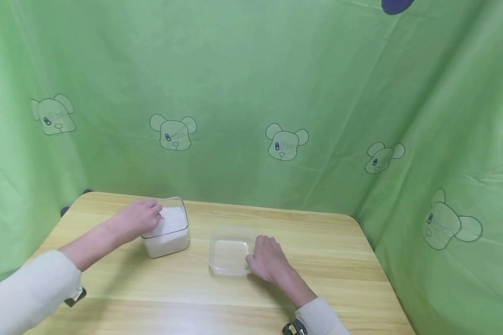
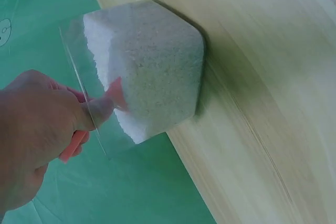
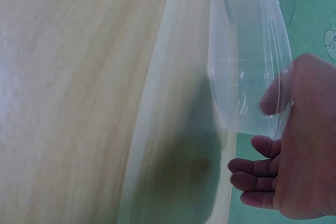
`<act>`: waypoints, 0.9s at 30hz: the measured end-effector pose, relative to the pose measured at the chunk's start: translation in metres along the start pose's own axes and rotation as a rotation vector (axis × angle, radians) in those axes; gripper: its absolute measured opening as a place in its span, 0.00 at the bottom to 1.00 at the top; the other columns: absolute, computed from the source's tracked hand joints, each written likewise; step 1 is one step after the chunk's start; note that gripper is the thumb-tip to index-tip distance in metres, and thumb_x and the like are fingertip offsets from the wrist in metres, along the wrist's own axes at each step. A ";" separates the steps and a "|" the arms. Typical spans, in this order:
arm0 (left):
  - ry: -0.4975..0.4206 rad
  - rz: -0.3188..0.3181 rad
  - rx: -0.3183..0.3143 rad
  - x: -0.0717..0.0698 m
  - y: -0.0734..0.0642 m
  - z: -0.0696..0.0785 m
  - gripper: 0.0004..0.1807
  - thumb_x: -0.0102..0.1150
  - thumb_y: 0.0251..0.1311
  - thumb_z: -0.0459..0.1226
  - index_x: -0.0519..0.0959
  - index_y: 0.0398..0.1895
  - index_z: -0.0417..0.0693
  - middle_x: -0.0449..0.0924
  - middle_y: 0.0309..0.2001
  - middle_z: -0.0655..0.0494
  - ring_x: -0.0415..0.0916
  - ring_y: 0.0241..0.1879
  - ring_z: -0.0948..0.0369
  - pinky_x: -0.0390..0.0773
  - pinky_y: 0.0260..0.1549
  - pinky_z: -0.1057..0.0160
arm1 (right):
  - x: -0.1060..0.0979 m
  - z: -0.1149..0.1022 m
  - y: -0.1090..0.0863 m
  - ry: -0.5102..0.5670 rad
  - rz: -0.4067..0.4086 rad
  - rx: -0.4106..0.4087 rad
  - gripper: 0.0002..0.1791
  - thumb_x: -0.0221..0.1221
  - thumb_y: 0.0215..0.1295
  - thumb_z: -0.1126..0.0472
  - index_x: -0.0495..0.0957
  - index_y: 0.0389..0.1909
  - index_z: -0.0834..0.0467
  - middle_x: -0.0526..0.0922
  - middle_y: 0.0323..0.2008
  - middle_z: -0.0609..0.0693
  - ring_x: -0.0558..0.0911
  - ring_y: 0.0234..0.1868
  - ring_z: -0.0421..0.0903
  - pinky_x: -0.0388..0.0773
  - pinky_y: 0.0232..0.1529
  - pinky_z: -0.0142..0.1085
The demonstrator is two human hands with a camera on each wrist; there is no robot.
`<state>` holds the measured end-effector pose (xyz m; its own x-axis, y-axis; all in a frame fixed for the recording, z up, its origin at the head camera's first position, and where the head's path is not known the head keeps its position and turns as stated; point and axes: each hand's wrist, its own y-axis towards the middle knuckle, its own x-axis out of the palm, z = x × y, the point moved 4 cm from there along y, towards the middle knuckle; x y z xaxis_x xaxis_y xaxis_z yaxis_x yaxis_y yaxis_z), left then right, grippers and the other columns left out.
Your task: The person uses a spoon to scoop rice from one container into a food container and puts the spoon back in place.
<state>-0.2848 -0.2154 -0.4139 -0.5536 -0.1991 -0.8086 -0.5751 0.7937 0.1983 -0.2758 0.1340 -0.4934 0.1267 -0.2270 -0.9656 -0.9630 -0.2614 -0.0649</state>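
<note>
At the left of the table stands a clear square container (image 1: 173, 242) filled with white grains (image 2: 163, 61) that look like rice. My left hand (image 1: 137, 218) is over its rim, holding a pink spoon (image 2: 74, 146). The spoon's pink far end meets the grains inside the near wall; its exact shape is partly hidden. To the right, an empty clear plastic box (image 1: 230, 251) sits on the table. My right hand (image 1: 269, 258) pinches its right side at the rim, the thumb (image 3: 275, 95) on one face of the wall and the other fingers curled outside.
Both containers stand on a wood-grain table (image 1: 172, 298), with a gap between them. Green curtain (image 1: 234, 70) with printed bear heads hangs close behind the table and along its sides. Dark wrist straps (image 1: 294, 328) show at the sleeves.
</note>
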 end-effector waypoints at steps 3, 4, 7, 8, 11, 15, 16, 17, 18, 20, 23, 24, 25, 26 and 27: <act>-0.054 0.009 -0.003 0.001 0.001 -0.002 0.11 0.79 0.44 0.28 0.87 0.30 0.45 0.79 0.32 0.52 0.74 0.33 0.59 0.85 0.39 0.61 | 0.000 0.001 -0.001 0.005 -0.002 0.001 0.16 0.51 0.62 0.54 0.70 0.42 0.64 0.69 0.35 0.54 0.66 0.38 0.51 0.66 0.42 0.43; -0.072 0.010 -0.006 0.001 0.001 -0.003 0.10 0.79 0.44 0.28 0.87 0.29 0.45 0.79 0.32 0.52 0.75 0.33 0.59 0.85 0.40 0.61 | 0.001 0.001 -0.001 0.007 -0.002 0.001 0.16 0.51 0.62 0.54 0.70 0.42 0.64 0.69 0.35 0.54 0.66 0.38 0.51 0.66 0.41 0.42; -0.123 0.011 -0.019 0.001 0.001 -0.005 0.09 0.80 0.43 0.30 0.86 0.27 0.45 0.80 0.32 0.52 0.75 0.33 0.58 0.85 0.40 0.60 | 0.002 0.003 0.000 0.005 -0.005 0.003 0.16 0.51 0.62 0.54 0.69 0.41 0.63 0.68 0.35 0.53 0.66 0.38 0.51 0.65 0.41 0.42; -0.142 0.017 -0.024 0.000 0.001 -0.006 0.09 0.80 0.43 0.31 0.86 0.27 0.45 0.80 0.32 0.52 0.75 0.33 0.59 0.85 0.39 0.60 | 0.002 0.003 0.000 0.002 -0.004 0.003 0.16 0.51 0.62 0.54 0.69 0.41 0.62 0.68 0.35 0.53 0.66 0.38 0.51 0.65 0.41 0.42; -0.181 0.044 -0.034 -0.002 0.000 -0.009 0.08 0.80 0.46 0.34 0.87 0.26 0.46 0.80 0.30 0.53 0.74 0.31 0.60 0.83 0.36 0.62 | 0.002 0.004 0.000 0.003 -0.002 0.001 0.16 0.51 0.62 0.53 0.69 0.42 0.62 0.68 0.35 0.53 0.66 0.38 0.50 0.65 0.41 0.42; -0.220 0.082 -0.045 -0.006 -0.004 -0.014 0.05 0.76 0.52 0.31 0.87 0.25 0.45 0.79 0.28 0.55 0.73 0.29 0.61 0.82 0.33 0.63 | 0.001 0.003 0.001 -0.002 0.001 0.000 0.16 0.51 0.62 0.54 0.70 0.42 0.63 0.69 0.35 0.53 0.66 0.38 0.50 0.66 0.41 0.42; -0.227 0.086 -0.046 -0.005 -0.005 -0.015 0.06 0.76 0.52 0.30 0.86 0.25 0.45 0.78 0.27 0.55 0.72 0.29 0.61 0.82 0.32 0.63 | 0.002 0.002 0.000 -0.005 -0.001 0.002 0.17 0.51 0.62 0.54 0.70 0.42 0.63 0.68 0.35 0.53 0.66 0.38 0.50 0.66 0.41 0.42; -0.238 0.089 -0.049 -0.005 -0.006 -0.016 0.06 0.75 0.51 0.28 0.86 0.25 0.45 0.78 0.28 0.55 0.72 0.29 0.61 0.82 0.33 0.63 | 0.002 0.002 0.000 -0.007 -0.002 0.002 0.17 0.51 0.62 0.54 0.70 0.42 0.64 0.68 0.35 0.53 0.66 0.38 0.50 0.66 0.41 0.42; -0.253 0.089 -0.053 -0.005 -0.007 -0.017 0.08 0.75 0.49 0.26 0.85 0.24 0.44 0.78 0.27 0.55 0.72 0.29 0.61 0.82 0.33 0.63 | 0.002 0.002 0.001 -0.005 -0.003 0.002 0.17 0.51 0.62 0.54 0.70 0.42 0.64 0.68 0.35 0.53 0.66 0.38 0.50 0.66 0.41 0.43; -0.283 0.083 -0.066 -0.006 -0.009 -0.018 0.11 0.75 0.43 0.22 0.85 0.24 0.44 0.78 0.27 0.56 0.72 0.29 0.62 0.81 0.33 0.63 | 0.001 0.001 0.001 0.001 -0.004 0.001 0.17 0.52 0.61 0.54 0.70 0.43 0.64 0.68 0.35 0.54 0.66 0.38 0.51 0.66 0.41 0.43; -0.333 0.069 -0.098 -0.008 -0.012 -0.020 0.15 0.73 0.36 0.18 0.85 0.25 0.44 0.78 0.27 0.56 0.72 0.29 0.62 0.81 0.33 0.62 | 0.001 0.000 0.001 -0.002 -0.008 0.000 0.17 0.52 0.62 0.54 0.70 0.42 0.64 0.69 0.35 0.54 0.66 0.38 0.51 0.66 0.42 0.43; -0.350 0.063 -0.112 -0.009 -0.013 -0.020 0.15 0.73 0.36 0.17 0.85 0.25 0.44 0.77 0.27 0.57 0.72 0.29 0.62 0.81 0.33 0.62 | 0.001 0.000 0.002 -0.002 -0.007 0.001 0.16 0.52 0.61 0.54 0.70 0.42 0.64 0.69 0.35 0.54 0.66 0.38 0.51 0.66 0.41 0.43; -0.370 0.058 -0.125 -0.009 -0.014 -0.021 0.15 0.74 0.38 0.18 0.85 0.25 0.44 0.77 0.27 0.57 0.71 0.29 0.63 0.80 0.33 0.62 | 0.001 0.000 0.002 -0.004 -0.006 0.001 0.16 0.52 0.61 0.54 0.70 0.42 0.63 0.69 0.35 0.54 0.66 0.38 0.51 0.66 0.41 0.43; -0.384 0.055 -0.137 -0.010 -0.015 -0.021 0.14 0.75 0.39 0.19 0.85 0.25 0.44 0.77 0.26 0.58 0.70 0.29 0.63 0.80 0.32 0.62 | 0.001 0.001 0.002 -0.008 -0.006 0.002 0.16 0.51 0.61 0.54 0.70 0.42 0.63 0.69 0.35 0.53 0.66 0.38 0.50 0.66 0.41 0.43; -0.401 0.052 -0.149 -0.010 -0.016 -0.021 0.13 0.76 0.41 0.21 0.85 0.25 0.44 0.76 0.26 0.58 0.69 0.28 0.64 0.79 0.32 0.63 | 0.002 0.001 0.003 -0.013 -0.005 0.003 0.16 0.51 0.62 0.54 0.70 0.42 0.63 0.69 0.35 0.53 0.66 0.38 0.50 0.66 0.41 0.42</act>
<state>-0.2827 -0.2386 -0.3977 -0.3230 0.1017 -0.9409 -0.6498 0.6989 0.2987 -0.2784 0.1336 -0.4954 0.1282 -0.2136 -0.9685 -0.9632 -0.2594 -0.0702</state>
